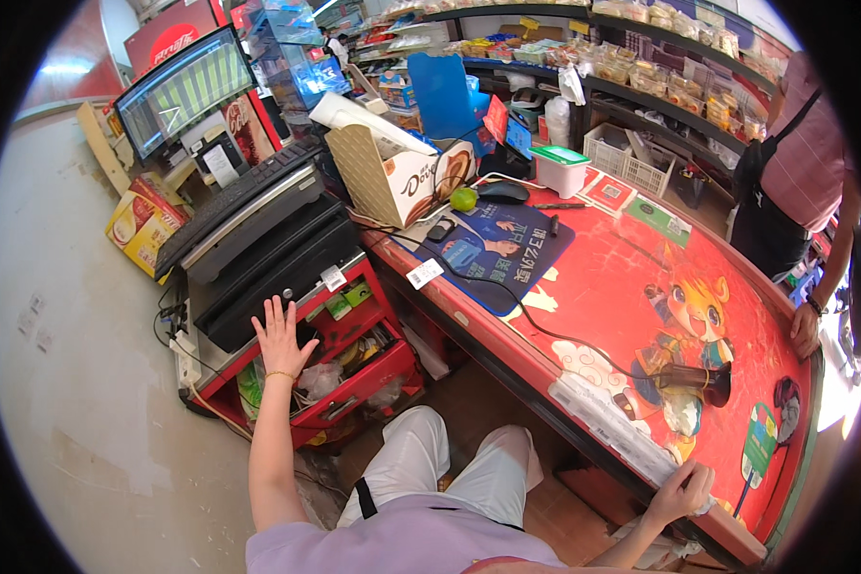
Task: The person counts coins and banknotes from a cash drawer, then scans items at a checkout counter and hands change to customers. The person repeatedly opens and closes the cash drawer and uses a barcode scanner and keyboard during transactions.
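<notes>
My left hand [283, 341], fingers spread, is at the front of a black cash drawer [280, 283], above a pulled-out red drawer [362, 394] holding plastic bags and small items. Whether its fingertips touch the black front cannot be told. My right hand [681, 488] is curled at the near edge of the red counter [595, 287]; whether something is inside the fist cannot be seen. On the counter a handheld barcode scanner [696, 380] lies on its side, its cable running to the left. A green paddle-shaped sign with a printed code [759, 438] lies beyond my right hand.
Behind the scanner are a blue mat [502, 251], a black mouse [503, 191], a green fruit [463, 199], a Dove carton [430, 179] and a white tub with a green lid [560, 170]. A keyboard [258, 179] tops the cash drawer. A person [796, 158] stands across the counter at right.
</notes>
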The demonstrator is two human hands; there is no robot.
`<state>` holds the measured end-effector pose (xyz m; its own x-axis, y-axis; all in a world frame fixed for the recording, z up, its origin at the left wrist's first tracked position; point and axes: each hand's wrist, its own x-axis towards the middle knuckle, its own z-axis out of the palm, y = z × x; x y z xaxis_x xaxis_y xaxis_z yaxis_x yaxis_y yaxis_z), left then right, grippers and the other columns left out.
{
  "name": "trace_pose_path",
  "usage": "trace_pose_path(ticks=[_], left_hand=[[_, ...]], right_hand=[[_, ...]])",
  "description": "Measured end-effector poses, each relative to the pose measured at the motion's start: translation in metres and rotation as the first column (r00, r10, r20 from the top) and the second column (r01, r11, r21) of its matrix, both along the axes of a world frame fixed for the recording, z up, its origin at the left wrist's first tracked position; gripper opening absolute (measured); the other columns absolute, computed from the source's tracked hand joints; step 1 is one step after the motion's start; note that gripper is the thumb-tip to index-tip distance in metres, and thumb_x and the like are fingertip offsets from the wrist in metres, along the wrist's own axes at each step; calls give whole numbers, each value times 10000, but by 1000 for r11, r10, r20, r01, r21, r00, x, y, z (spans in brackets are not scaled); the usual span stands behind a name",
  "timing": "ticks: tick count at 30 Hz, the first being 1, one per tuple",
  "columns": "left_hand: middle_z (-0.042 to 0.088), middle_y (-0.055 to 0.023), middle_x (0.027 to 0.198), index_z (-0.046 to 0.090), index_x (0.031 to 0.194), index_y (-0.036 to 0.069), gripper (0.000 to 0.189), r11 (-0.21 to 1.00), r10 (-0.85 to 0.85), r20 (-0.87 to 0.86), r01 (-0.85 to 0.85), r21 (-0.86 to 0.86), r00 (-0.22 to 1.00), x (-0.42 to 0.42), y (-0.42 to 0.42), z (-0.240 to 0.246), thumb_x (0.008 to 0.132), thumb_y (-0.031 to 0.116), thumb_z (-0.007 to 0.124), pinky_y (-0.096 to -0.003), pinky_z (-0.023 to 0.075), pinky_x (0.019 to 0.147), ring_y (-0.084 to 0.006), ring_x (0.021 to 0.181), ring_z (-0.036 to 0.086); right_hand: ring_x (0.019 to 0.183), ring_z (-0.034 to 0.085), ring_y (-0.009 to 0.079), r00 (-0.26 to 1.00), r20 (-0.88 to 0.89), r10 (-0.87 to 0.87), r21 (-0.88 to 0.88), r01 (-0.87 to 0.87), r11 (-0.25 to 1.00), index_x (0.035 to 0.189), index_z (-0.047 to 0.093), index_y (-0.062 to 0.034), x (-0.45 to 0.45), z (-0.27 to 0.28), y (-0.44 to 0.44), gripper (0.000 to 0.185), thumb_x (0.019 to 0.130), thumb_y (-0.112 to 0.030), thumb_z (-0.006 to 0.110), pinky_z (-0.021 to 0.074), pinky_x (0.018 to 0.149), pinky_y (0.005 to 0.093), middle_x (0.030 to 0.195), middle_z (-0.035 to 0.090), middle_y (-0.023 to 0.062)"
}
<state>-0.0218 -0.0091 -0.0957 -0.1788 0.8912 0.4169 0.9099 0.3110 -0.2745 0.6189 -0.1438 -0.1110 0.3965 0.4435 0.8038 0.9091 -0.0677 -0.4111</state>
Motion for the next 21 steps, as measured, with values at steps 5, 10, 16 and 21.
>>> trace_pose_path(ticks=[5, 10, 16, 21], left_hand=[[237, -125, 1532, 225, 1483, 95, 912, 986, -84, 45, 76, 149, 995, -18, 21, 23, 772, 466, 660, -553, 144, 1124, -279, 1428, 180], [257, -161, 1517, 285, 1458, 79, 811, 998, 14, 31, -16, 53, 999, -19, 23, 14, 825, 469, 610, -548, 170, 1115, -311, 1416, 205], [269, -166, 1511, 296, 1441, 28, 848, 995, -73, 7, 73, -67, 997, 45, 0, -20, 801, 472, 632, -550, 185, 1113, -310, 1418, 202], [240, -189, 1512, 271, 1441, 11, 888, 900, -376, 265, 418, -124, 888, 118, -18, -59, 765, 407, 690, -534, 152, 1131, -338, 1421, 184]], right_hand=[[597, 455, 310, 1000, 19, -9, 3, 9, 1000, 696, 468, 36, -2, 2, 1, 190, 862, 4, 556, 333, 535, 417, 637, 449, 146], [592, 463, 292, 1000, 15, 17, 2, -17, 1000, 723, 499, 48, -1, 3, 0, 174, 878, -8, 554, 350, 531, 400, 649, 467, 132], [603, 474, 294, 999, 40, 10, 1, -11, 1000, 758, 520, 57, -2, 3, 0, 167, 902, -19, 554, 379, 550, 385, 662, 465, 138], [595, 481, 295, 998, 63, -1, 5, 1, 1000, 739, 528, 49, -2, 4, 1, 168, 891, -17, 559, 372, 535, 403, 652, 474, 135]])
